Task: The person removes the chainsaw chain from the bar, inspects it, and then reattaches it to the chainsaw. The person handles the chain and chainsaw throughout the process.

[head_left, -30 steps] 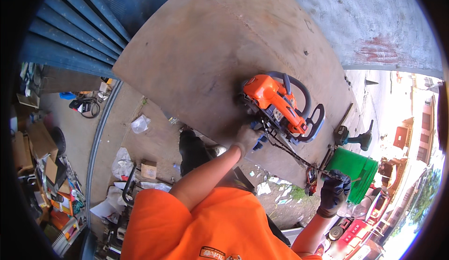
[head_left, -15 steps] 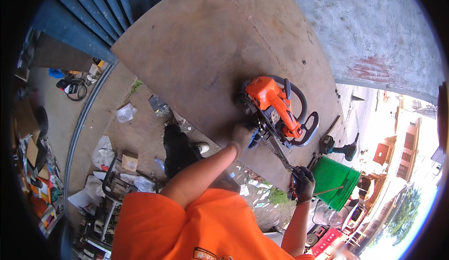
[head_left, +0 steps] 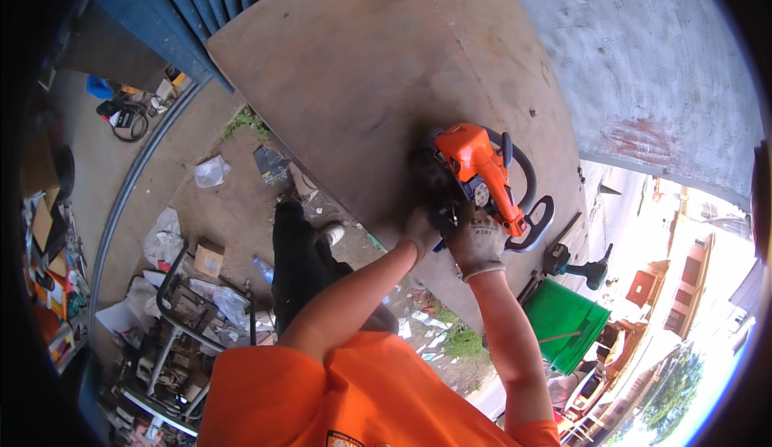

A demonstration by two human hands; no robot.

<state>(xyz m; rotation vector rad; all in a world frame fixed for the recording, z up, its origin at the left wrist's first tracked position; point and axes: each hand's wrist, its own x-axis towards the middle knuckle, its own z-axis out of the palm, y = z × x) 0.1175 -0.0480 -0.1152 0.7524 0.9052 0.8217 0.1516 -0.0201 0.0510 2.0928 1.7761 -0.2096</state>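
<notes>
An orange chainsaw (head_left: 474, 153) with black handles rests on a brown metal table (head_left: 362, 85). Both of my hands wear work gloves and meet at the saw's near side. My left hand (head_left: 421, 234) is closed low beside the body; its dark fingertips blend into the shadow there. Right next to it, my right hand (head_left: 478, 244) shows its pale grey glove back, with its fingers bent in against the saw's side below the orange housing. What either hand grips is covered by the gloves. The guide bar cannot be made out behind them.
A teal and black cordless drill (head_left: 579, 265) lies at the table's right edge, above a green bucket (head_left: 564, 325). A grey wall (head_left: 643, 61) bounds the far right. On the ground at left are a metal frame (head_left: 173, 342), a cardboard box (head_left: 209, 258) and plastic bags.
My right hand has left the guide bar's tip and come up to the saw's body beside my left hand. The left hand stays near the same spot.
</notes>
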